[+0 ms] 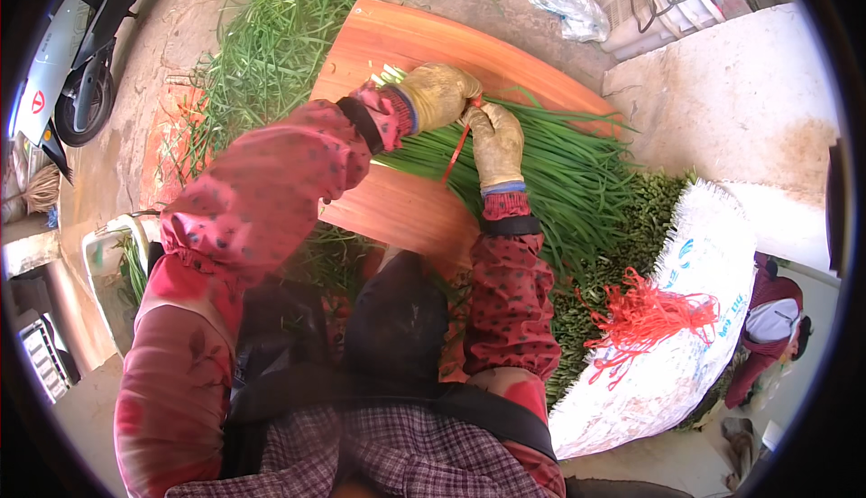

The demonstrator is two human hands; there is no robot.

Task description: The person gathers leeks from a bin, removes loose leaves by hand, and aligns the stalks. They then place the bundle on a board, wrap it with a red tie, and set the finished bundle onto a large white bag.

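A thick bundle of long green chives [577, 173] lies across an orange-brown wooden board [410, 196], pale cut ends to the left and leaves fanning right. Round it runs a thin red tie [458, 153]. Both my hands wear yellowish work gloves. My left hand [437, 96] is on top of the bundle, fingers closed, pinching the red tie at its upper side. My right hand [496, 146] lies against it, fingertips meeting the left ones at the same spot, closed on the tie. The ends between the fingertips are mostly hidden.
A pile of red ties [654, 313] lies on a white woven sack [622, 412] to my right. Loose greens [271, 56] cover the ground beyond the board. A plastic bag [561, 2], a scooter [72, 74] and a pale block [722, 92] surround the spot. Another person [767, 318] is at far right.
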